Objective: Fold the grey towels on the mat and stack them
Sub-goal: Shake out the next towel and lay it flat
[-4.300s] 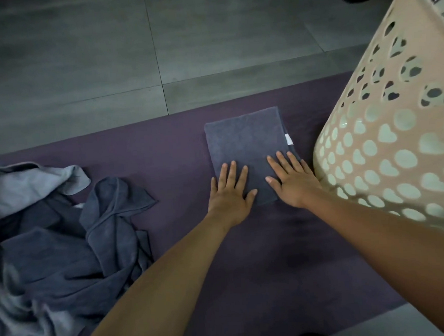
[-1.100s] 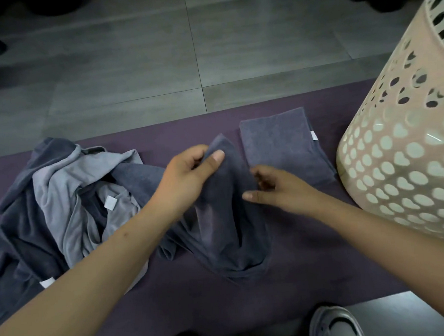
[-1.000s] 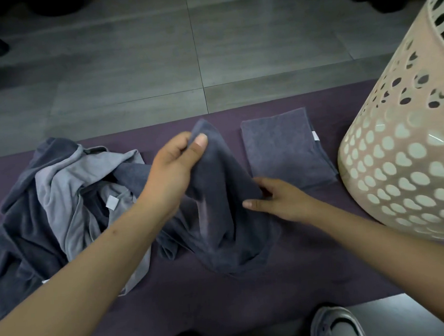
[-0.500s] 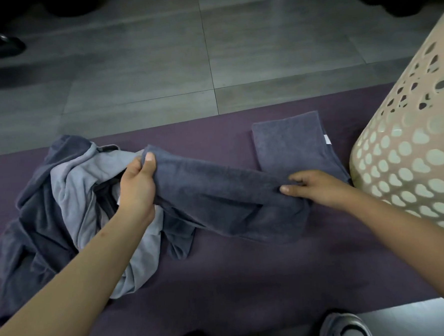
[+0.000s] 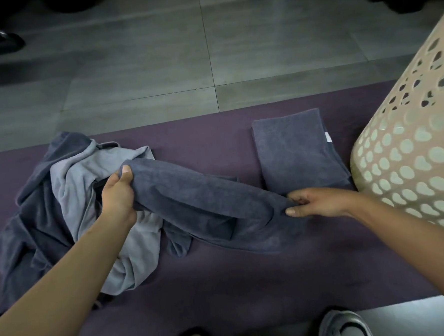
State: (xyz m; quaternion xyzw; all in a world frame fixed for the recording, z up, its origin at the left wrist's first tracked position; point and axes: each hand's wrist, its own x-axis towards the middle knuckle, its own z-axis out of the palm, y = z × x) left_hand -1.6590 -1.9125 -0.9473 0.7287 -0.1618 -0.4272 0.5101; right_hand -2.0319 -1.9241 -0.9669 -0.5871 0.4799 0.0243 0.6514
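A dark grey towel (image 5: 207, 202) stretches across the purple mat (image 5: 223, 284), loosely bunched and sagging. My left hand (image 5: 117, 193) grips its left end, thumb on top. My right hand (image 5: 311, 201) pinches its right end low over the mat. Beyond my right hand a folded dark grey towel (image 5: 297, 150) lies flat with a white tag at its right edge. A heap of unfolded towels (image 5: 62, 203), dark and light grey, sits on the mat at the left, partly under my left arm.
A tall beige perforated laundry basket (image 5: 410, 156) stands at the right, close to the folded towel. Grey floor tiles (image 5: 156, 55) lie beyond the mat. My two shoes (image 5: 339, 327) show at the bottom edge. Someone's dark shoe (image 5: 0, 43) is at the top left.
Since a second ago the bunched towel has been drawn out sideways between my hands. My left hand moved left and down over the heap; my right hand moved right, below the folded towel.
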